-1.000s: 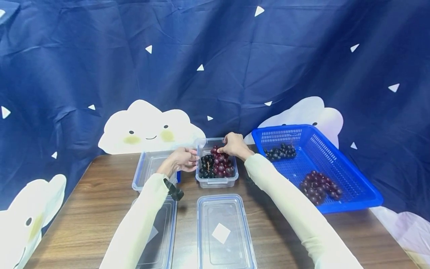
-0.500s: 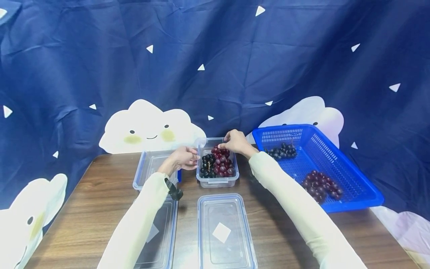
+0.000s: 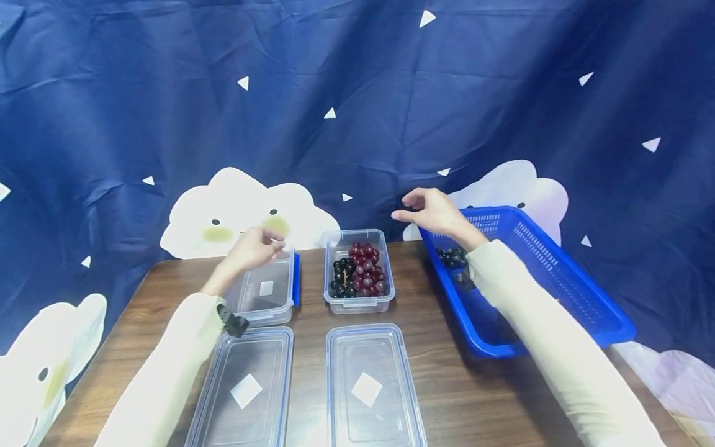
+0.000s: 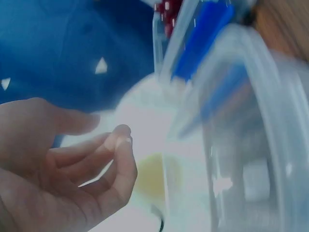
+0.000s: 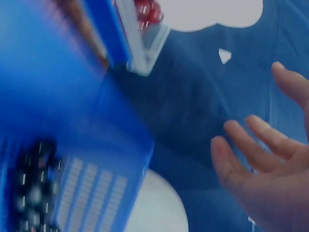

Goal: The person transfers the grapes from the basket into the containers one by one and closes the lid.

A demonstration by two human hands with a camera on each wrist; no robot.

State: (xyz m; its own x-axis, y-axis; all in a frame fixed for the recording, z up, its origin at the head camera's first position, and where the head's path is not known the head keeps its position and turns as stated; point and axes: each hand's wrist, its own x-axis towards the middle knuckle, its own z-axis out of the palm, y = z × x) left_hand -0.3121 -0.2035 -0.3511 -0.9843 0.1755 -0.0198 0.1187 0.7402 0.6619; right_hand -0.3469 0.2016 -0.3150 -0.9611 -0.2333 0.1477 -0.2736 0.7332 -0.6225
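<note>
In the head view, a clear plastic container (image 3: 360, 303) holds a bunch of black grapes (image 3: 342, 279) beside a bunch of red grapes (image 3: 368, 273). My left hand (image 3: 254, 249) hovers above a second clear container (image 3: 262, 315), fingers loosely bent with nothing in them. The left wrist view shows the same hand (image 4: 82, 164) apart from the blurred container wall. My right hand (image 3: 436, 214) hangs in the air near the far left corner of a blue basket (image 3: 558, 261). In the right wrist view its fingers (image 5: 246, 145) are spread and hold nothing.
Black grapes (image 3: 455, 257) lie in the basket, partly hidden by my right sleeve (image 3: 536, 310). Two clear lids with blue seals, a left lid (image 3: 246, 422) and a right lid (image 3: 368, 428), lie on the wooden table (image 3: 447, 397) in front. A blue cloth backdrop (image 3: 357, 81) hangs behind.
My right hand has left the red grapes and moved right and up toward the basket. My left hand has let the grape container go and moved left over the second container.
</note>
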